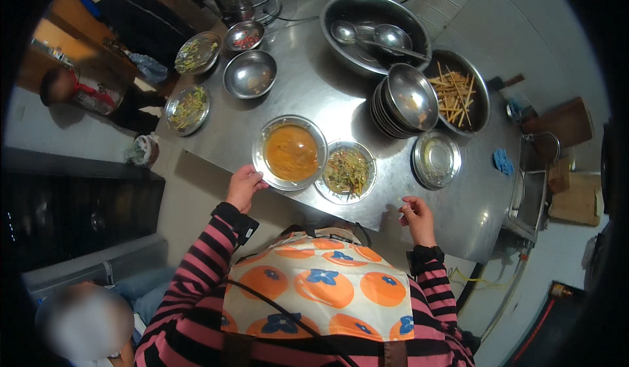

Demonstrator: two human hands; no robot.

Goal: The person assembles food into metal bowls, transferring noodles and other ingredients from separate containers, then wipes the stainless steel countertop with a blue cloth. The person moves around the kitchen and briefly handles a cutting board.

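Observation:
My left hand (pixel 245 185) grips the near-left rim of a metal plate (pixel 290 182) that bears orange-brown liquid (pixel 291 151). Partly beneath or against this plate's right side lies a metal plate of shredded green vegetables (pixel 346 171), close to the table's front edge. My right hand (pixel 415 214) hovers by that edge, fingers loosely curled, with nothing visible in it. Above it are stacked metal plates (pixel 436 160), and behind those a tall stack of metal bowls (pixel 412 96). An empty-looking metal bowl (pixel 249 74) stands farther back on the left.
The steel table (pixel 304 91) also bears a large basin with ladles (pixel 373 33), a basin of wooden sticks (pixel 454 94), a bowl of red bits (pixel 244 36), two plates of greens (pixel 187 110) and a blue cloth (pixel 502 161). A sink (pixel 530 200) adjoins. People are at left.

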